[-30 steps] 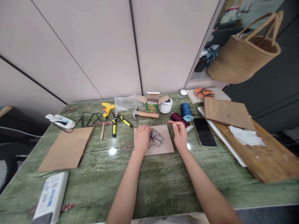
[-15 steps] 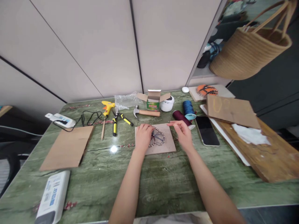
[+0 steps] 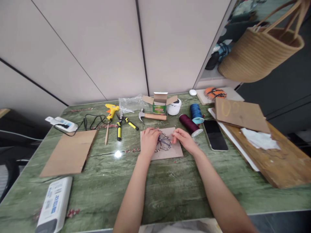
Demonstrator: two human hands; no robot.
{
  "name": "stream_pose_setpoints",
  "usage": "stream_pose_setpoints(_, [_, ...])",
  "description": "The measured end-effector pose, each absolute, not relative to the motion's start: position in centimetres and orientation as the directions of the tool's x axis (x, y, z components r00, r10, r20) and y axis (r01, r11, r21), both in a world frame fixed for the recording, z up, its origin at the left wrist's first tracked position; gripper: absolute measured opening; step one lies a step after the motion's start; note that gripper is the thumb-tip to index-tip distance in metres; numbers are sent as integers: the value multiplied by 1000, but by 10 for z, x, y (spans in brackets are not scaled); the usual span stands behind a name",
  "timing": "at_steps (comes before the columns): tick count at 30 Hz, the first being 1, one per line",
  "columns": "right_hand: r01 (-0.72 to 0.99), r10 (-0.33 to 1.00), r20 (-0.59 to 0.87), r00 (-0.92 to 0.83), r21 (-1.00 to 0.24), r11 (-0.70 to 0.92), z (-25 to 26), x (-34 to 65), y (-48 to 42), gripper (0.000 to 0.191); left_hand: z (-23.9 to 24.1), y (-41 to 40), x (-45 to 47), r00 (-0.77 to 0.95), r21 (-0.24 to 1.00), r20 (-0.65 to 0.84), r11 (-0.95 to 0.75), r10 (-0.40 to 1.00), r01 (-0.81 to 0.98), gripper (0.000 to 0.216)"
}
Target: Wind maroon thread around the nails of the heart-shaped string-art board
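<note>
A thin greyish-brown board [image 3: 167, 156] lies on the table in front of me. On it stands a ring of nails [image 3: 165, 149] with dark thread crossing inside like spokes. My left hand [image 3: 149, 141] rests over the board's left part, fingers bent and close together at the ring's left edge, holding it down; it hides that side of the ring. At the ring's right edge is my right hand [image 3: 184, 139], thumb and fingers pinched together. Whatever is between those fingertips is too fine to make out. Just beyond lies a maroon thread spool [image 3: 189, 124].
Behind the board are a hammer [image 3: 154, 116], an open green box [image 3: 159, 109] and a blue thread spool [image 3: 196, 113]. Pliers [image 3: 119, 129], a yellow glue gun [image 3: 111, 111] and cardboard [image 3: 69, 153] lie left. A phone [image 3: 215, 135] and a wooden board [image 3: 286, 165] are right.
My right hand has moved left and slightly down, from beside the maroon spool to the ring's right edge, its fingers now drawn in. My left hand stays in place.
</note>
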State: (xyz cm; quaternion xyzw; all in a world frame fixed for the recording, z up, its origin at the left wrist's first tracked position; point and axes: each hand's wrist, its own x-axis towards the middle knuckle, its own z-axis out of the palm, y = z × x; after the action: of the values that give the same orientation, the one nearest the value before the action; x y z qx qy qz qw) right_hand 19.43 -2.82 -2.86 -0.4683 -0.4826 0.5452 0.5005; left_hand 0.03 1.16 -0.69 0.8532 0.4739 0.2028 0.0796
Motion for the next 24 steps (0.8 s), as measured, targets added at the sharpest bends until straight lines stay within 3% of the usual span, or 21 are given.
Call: stream_pose_setpoints(24, [64,1000,0,-24,-998,2,-28,198,-28,22,-6,9,0,453,371,283,-532,845,761,18])
